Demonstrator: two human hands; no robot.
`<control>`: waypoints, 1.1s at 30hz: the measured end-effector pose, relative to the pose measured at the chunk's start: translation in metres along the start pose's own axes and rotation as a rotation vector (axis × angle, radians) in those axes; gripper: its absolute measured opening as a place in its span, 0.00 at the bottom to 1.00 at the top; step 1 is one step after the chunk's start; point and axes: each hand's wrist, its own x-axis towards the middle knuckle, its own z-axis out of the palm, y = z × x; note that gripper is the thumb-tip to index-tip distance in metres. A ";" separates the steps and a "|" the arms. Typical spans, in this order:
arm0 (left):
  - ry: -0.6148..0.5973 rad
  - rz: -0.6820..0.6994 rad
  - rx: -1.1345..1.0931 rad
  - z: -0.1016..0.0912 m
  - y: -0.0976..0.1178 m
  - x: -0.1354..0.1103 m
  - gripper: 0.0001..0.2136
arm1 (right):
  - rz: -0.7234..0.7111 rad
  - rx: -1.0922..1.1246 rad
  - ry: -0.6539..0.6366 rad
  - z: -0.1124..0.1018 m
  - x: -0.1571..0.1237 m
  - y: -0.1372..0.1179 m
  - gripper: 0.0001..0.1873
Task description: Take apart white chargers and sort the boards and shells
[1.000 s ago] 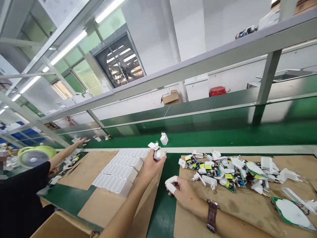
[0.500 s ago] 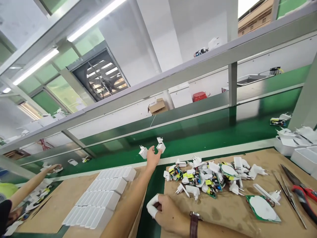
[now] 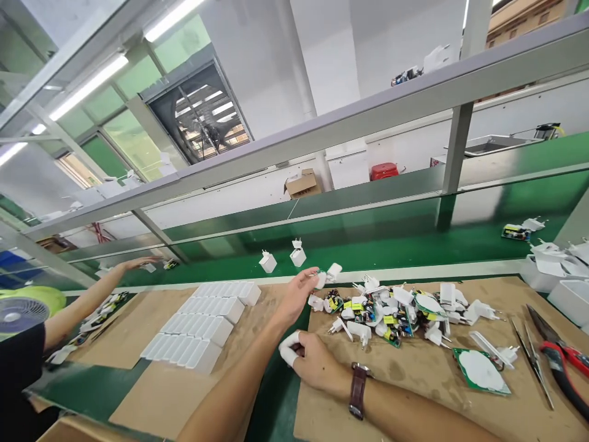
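Note:
My left hand (image 3: pixel 297 301) reaches over the near edge of the green belt, fingertips pinched on a small circuit board (image 3: pixel 321 280) with white parts attached. Beyond it, two white plug chargers (image 3: pixel 267 262) stand apart on the belt, their pronged tops up. My right hand (image 3: pixel 315 362), with white covers on thumb and index finger, rests low by the brown board's edge, fingers curled into a ring; I see nothing in them. To its right lies a pile of circuit boards and white plug parts (image 3: pixel 391 313).
Rows of white charger cases (image 3: pixel 202 325) stand on brown board at left. A co-worker's arm (image 3: pixel 92 294) stretches toward the belt. Tweezers (image 3: pixel 534 359), red-handled pliers (image 3: pixel 559 356) and a green board with a white patch (image 3: pixel 481 370) lie at right, below white boxes (image 3: pixel 570 298).
My left hand has drawn back from the chargers on the belt and moved right, with the circuit board now in its fingers. The co-worker's hand has reached farther right.

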 end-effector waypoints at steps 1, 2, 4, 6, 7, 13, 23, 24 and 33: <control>0.025 0.013 -0.057 -0.002 0.004 -0.003 0.32 | 0.002 0.025 0.004 0.000 0.000 0.000 0.04; 0.048 0.030 -0.103 -0.006 0.009 -0.008 0.32 | 0.007 0.055 0.008 0.000 0.001 0.001 0.07; 0.057 0.058 -0.198 -0.018 0.019 -0.027 0.34 | 0.024 0.124 0.019 0.000 0.002 0.002 0.16; -0.011 0.066 -0.309 -0.033 0.025 -0.055 0.35 | 0.048 0.196 0.040 0.000 0.001 0.005 0.24; -0.080 0.060 -0.367 -0.041 0.026 -0.071 0.35 | 0.059 0.232 0.053 -0.001 0.000 0.006 0.27; -0.464 0.062 -0.243 -0.064 0.015 -0.148 0.30 | 0.129 0.376 0.030 -0.009 -0.003 0.013 0.35; -0.374 0.256 0.205 -0.042 -0.003 -0.180 0.30 | 0.248 0.337 0.046 -0.012 -0.016 0.002 0.34; -0.316 0.253 0.201 -0.039 -0.007 -0.183 0.31 | 0.251 0.315 0.046 -0.012 -0.016 0.002 0.34; -0.144 0.354 0.189 -0.022 -0.039 -0.204 0.24 | 0.268 0.081 -0.024 -0.032 -0.025 0.033 0.26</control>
